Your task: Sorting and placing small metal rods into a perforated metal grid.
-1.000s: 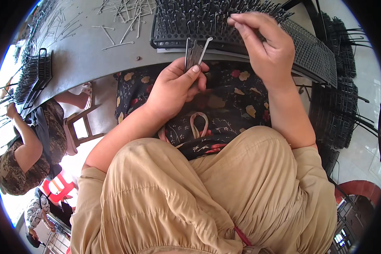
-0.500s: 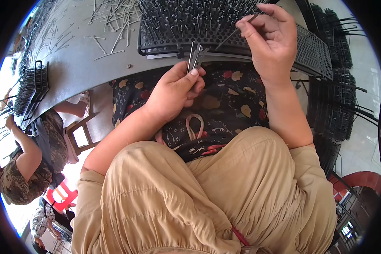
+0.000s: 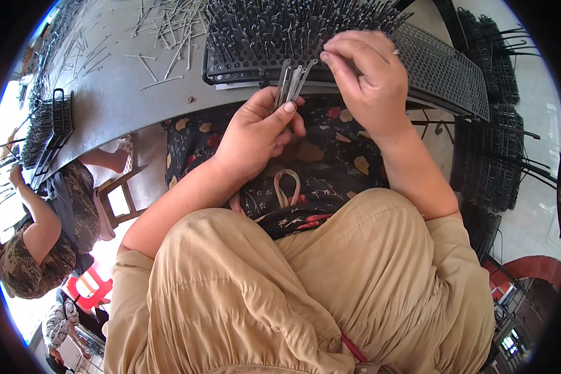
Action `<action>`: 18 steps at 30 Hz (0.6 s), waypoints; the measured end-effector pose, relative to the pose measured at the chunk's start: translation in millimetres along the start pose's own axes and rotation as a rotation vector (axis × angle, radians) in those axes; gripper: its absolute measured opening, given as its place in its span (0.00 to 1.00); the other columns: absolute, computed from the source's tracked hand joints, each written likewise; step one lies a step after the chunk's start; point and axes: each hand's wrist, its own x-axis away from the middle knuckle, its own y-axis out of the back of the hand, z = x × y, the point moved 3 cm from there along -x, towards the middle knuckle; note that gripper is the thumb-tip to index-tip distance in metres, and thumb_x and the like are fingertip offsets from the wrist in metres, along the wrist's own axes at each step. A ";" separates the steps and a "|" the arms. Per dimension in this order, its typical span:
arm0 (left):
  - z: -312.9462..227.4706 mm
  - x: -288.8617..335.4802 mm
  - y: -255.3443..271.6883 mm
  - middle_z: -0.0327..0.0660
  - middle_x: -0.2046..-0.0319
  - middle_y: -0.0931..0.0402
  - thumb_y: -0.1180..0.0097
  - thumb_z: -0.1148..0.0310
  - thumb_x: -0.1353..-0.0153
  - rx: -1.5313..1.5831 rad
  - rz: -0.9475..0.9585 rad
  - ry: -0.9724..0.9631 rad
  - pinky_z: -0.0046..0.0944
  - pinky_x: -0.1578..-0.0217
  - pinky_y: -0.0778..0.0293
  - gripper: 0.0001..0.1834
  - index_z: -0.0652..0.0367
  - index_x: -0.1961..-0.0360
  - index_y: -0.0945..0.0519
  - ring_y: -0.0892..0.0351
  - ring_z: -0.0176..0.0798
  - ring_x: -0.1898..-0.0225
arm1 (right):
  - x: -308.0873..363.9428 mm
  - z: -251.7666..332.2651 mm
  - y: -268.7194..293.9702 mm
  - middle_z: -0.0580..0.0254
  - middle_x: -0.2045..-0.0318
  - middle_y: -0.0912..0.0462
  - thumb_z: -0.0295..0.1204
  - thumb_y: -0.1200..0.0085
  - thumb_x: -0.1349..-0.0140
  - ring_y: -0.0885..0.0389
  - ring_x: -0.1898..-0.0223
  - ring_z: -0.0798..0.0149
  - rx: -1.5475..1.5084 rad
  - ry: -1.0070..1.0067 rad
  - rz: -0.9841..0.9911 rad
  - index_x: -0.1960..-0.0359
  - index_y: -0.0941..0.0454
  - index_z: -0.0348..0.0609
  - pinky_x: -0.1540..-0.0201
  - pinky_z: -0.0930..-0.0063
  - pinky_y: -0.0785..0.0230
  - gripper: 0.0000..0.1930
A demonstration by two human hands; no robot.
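Left hand (image 3: 258,134): clenched around a small bundle of thin grey metal pins (image 3: 291,81), thumb pressed across their lower ends; the pins fan upward out of the fist and their tips touch the near edge of the black perforated plastic tray (image 3: 442,68).

Right hand (image 3: 368,78): fingertips pinched together at the top of the same bundle, just beside the tray's near edge; whether it grips a single pin cannot be told.

Tray: lies on the grey tabletop (image 3: 118,100), its left part packed with upright pins, its right part showing bare holes.

Loose metal pins (image 3: 162,31): scattered on the tabletop to the left of the tray and beyond it.

Dark floral cloth (image 3: 318,168): spread over the lap, below the tray's near edge, under both hands.

Stacked black trays (image 3: 492,156): to the right of the perforated tray, off the table.

Second black tray (image 3: 53,124): far left of the perforated tray, at the table's edge.

Another person (image 3: 37,249): seated well to the left of the tray, in patterned clothing.
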 end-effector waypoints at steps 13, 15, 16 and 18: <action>4.0 1.0 0.7 0.32 0.71 0.26 0.57 0.69 0.28 0.050 0.004 -0.002 0.21 0.80 0.42 0.09 0.58 0.53 0.26 0.36 0.22 0.76 | -24.6 -7.1 -30.7 0.59 0.57 0.17 0.22 0.35 0.50 0.23 0.49 0.52 -0.031 0.212 -0.083 0.65 0.16 0.43 0.46 0.60 0.33 0.09; 3.2 4.1 3.9 0.33 0.71 0.26 0.58 0.70 0.28 0.048 -0.005 -0.028 0.21 0.80 0.42 0.09 0.59 0.53 0.26 0.36 0.23 0.76 | -15.3 -3.0 -20.6 0.59 0.55 0.17 0.23 0.35 0.50 0.25 0.47 0.51 -0.222 0.453 -0.331 0.64 0.15 0.43 0.45 0.59 0.35 0.10; 1.7 7.3 7.9 0.34 0.70 0.24 0.57 0.70 0.28 0.033 -0.016 -0.050 0.21 0.80 0.41 0.09 0.59 0.53 0.26 0.35 0.23 0.77 | -26.8 23.6 -5.3 0.59 0.55 0.17 0.23 0.35 0.50 0.24 0.48 0.51 -0.160 0.194 -0.088 0.64 0.15 0.43 0.44 0.59 0.35 0.10; -0.4 2.8 -2.3 0.35 0.69 0.23 0.57 0.71 0.28 -0.013 0.034 -0.052 0.22 0.80 0.40 0.09 0.59 0.53 0.26 0.34 0.23 0.77 | -5.2 -25.3 -30.7 0.58 0.54 0.17 0.22 0.36 0.49 0.24 0.47 0.51 -0.322 0.570 -0.492 0.59 0.15 0.43 0.43 0.60 0.35 0.13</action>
